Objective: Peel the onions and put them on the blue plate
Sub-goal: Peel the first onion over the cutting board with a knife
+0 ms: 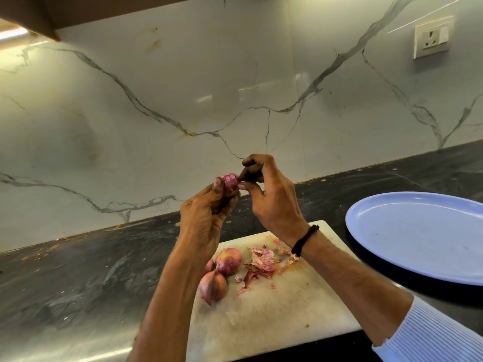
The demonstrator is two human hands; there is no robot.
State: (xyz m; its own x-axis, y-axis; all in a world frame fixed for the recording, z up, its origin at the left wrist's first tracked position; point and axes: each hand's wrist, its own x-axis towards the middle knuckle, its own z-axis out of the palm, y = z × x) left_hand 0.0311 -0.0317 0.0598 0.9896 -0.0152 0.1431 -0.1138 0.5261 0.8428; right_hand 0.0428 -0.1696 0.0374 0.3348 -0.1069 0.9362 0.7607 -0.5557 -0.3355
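My left hand (206, 218) grips a small purple onion (230, 182), raised well above the counter. My right hand (266, 194) pinches the skin at the onion's top with thumb and fingertips. On the white cutting board (274, 309) below lie three unpeeled onions: one round one (228, 261), one in front (213, 286), and one mostly hidden behind my left forearm (209, 266). A heap of torn onion skins (261, 261) lies beside them. The blue plate (418, 233) sits to the right of the board with nothing on it.
The dark stone counter (91, 278) runs left and behind the board, with crumbs along the wall. A marble backsplash (183, 100) rises behind. A wall socket (432, 39) sits at upper right.
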